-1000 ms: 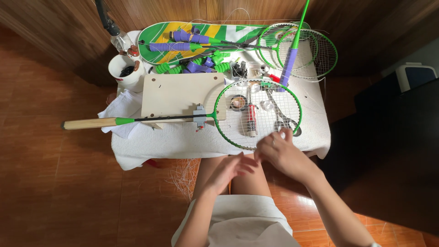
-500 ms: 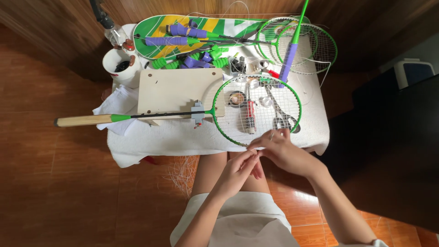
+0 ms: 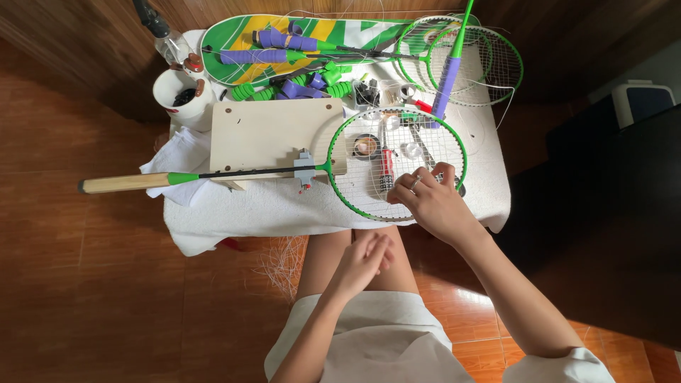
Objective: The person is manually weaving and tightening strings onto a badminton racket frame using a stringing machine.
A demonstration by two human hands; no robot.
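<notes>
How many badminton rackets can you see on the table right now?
3. One green-framed racket lies clamped across the wooden board, under the right hand. Two more rackets overlap at the far right. Others may be hidden in the racket bag.

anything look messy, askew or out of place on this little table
Yes. The green racket overhangs the white-clothed table: its wooden handle juts well past the left edge. Loose string lies tangled on the floor beneath. The right hand rests on the strung head; the left hand hangs over the lap.
</notes>
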